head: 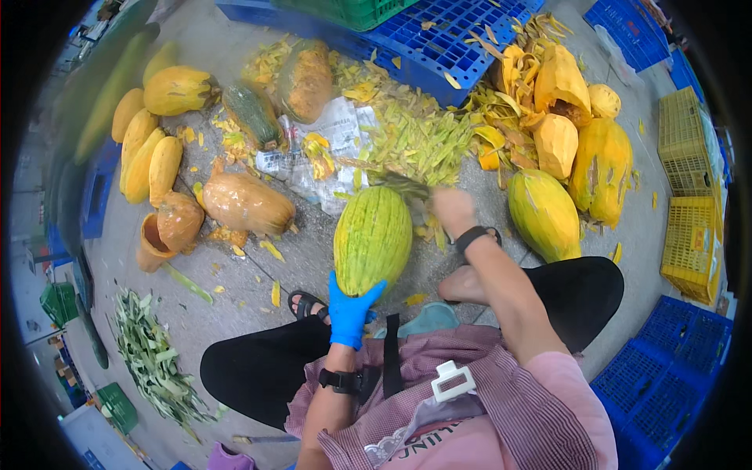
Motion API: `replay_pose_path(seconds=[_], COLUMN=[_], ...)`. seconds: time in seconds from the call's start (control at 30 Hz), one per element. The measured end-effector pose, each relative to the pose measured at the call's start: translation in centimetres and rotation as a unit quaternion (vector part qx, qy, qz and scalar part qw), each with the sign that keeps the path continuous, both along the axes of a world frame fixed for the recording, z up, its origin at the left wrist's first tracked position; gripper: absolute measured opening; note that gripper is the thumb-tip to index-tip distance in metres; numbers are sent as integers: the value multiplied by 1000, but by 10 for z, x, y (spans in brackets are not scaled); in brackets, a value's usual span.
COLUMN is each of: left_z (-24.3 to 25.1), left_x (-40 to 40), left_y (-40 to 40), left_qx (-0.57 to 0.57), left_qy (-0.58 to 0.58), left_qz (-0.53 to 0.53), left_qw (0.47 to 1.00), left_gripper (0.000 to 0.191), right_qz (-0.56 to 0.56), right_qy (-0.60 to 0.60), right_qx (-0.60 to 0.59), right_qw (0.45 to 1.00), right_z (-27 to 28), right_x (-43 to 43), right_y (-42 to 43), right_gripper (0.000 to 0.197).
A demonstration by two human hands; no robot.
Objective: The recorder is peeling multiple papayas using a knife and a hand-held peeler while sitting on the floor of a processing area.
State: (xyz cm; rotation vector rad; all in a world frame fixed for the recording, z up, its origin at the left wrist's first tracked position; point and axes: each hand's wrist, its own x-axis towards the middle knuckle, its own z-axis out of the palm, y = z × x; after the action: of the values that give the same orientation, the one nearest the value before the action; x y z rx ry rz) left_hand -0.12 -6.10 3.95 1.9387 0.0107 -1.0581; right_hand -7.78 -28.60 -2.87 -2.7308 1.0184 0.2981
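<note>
My left hand (354,311), in a blue glove, grips the near end of a yellow-green squash (373,244), tilting it up between my knees. My bare right hand (453,211) is closed and motion-blurred, just right of the squash's far end. A dark, blurred blade-like tool (406,184) extends from it over that end; whether it is a knife or a peeler is unclear. Beyond lies a heap of green and yellow peel strips (426,141), partly over newspaper (346,129). To the right rests another yellow-green squash (543,214).
Whole pumpkins (176,91) and a tan pumpkin (247,202) lie at left. Peeled pumpkin pieces (561,79) are piled at right. A blue plastic pallet (423,50) stands ahead. Yellow crates (690,244) line the right side. Green leafy scraps (155,352) cover the floor at lower left.
</note>
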Motion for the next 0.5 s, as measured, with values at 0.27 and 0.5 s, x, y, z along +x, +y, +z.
replay_pose_path(seconds=[0.27,0.5], left_z=[-7,1], left_x=[-1,11], left_y=[9,-1], left_qx=[-44,0], left_qy=[-5,30], left_qz=[27,36], left_qw=[999,999], left_gripper=[69,63], right_qz=[158,91], right_qy=[-171,-127], right_qx=[-17,-38], right_qw=[972,987], right_z=[31,-7], right_x=[-2,14], right_y=[54,21], right_gripper=[6,7])
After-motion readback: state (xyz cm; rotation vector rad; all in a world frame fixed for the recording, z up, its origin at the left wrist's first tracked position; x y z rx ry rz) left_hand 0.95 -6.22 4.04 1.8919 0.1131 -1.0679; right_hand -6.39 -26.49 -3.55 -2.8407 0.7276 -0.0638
